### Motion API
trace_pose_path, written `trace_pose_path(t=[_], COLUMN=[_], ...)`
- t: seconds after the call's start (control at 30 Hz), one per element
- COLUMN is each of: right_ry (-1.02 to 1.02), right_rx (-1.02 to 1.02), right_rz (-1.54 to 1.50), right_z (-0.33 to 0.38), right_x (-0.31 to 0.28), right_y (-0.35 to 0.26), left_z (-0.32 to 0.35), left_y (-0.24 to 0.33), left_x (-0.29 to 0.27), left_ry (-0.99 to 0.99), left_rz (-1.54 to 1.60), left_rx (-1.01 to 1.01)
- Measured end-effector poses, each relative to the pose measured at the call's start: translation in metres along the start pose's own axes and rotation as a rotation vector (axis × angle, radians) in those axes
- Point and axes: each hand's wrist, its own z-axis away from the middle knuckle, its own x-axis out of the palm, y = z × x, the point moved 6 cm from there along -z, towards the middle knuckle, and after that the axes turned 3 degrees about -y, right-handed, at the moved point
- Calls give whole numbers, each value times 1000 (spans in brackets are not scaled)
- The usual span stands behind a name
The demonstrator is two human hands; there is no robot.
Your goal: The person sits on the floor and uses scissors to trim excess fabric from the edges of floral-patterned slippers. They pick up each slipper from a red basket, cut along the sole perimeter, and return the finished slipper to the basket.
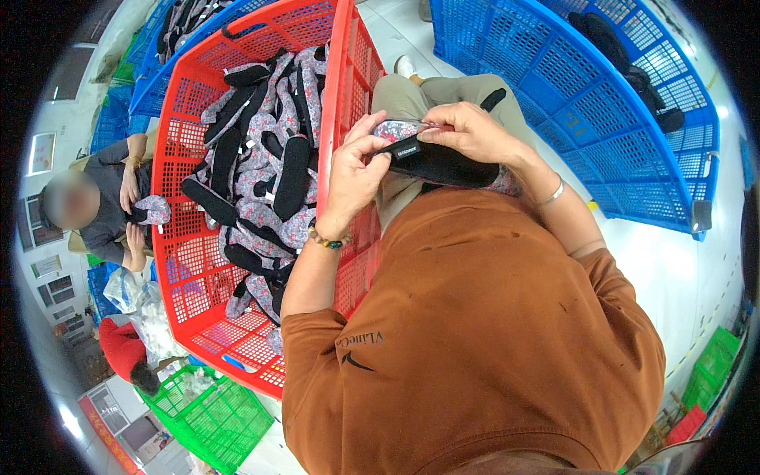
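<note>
On my lap is a slipper [404, 129] with grey-and-pink floral fabric and a black inside; a small black label sits at the edge of its opening. My left hand [359, 168] pinches the slipper's side near the toe. With thumb and fingers closed, my right hand [473, 133] grips the opening's edge beside the label. More floral fabric shows beneath the black part, near my right wrist; I cannot tell if it belongs to the same slipper. A small black piece [492, 99] rests on my trousers beyond my right hand.
A red plastic crate [342, 103] full of floral slippers [265, 150] stands close to my left. Blue crates [546, 103] stand ahead on the right, one holding dark items. Across the red crate a co-worker [111, 174] handles another slipper. A green crate [210, 416] is at lower left.
</note>
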Motion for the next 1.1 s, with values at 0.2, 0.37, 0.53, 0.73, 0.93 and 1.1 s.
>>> trace_pose_path(t=[0.2, 0.37, 0.53, 0.73, 0.93, 1.1], right_ry=[-178, -171, -247, 203, 600, 439], right_rx=[75, 92, 39, 32, 272, 172], right_rz=[-347, -517, -369, -166, 137, -457], right_z=[-4, -5, -8, -3, 57, 72], right_x=[18, 21, 27, -17, -112, -100], right_y=[25, 25, 11, 7, 55, 49], left_z=[2, 2, 4, 8, 7, 10], left_y=[-6, -5, -1, -25, -25, -26], left_x=[8, 9, 14, 9, 4, 20], left_ry=[-168, -230, -196, -148, -25, -107], left_rz=[588, 543, -165, -70, 571, 931], left_rx=[-241, -239, -214, -365, -479, -656])
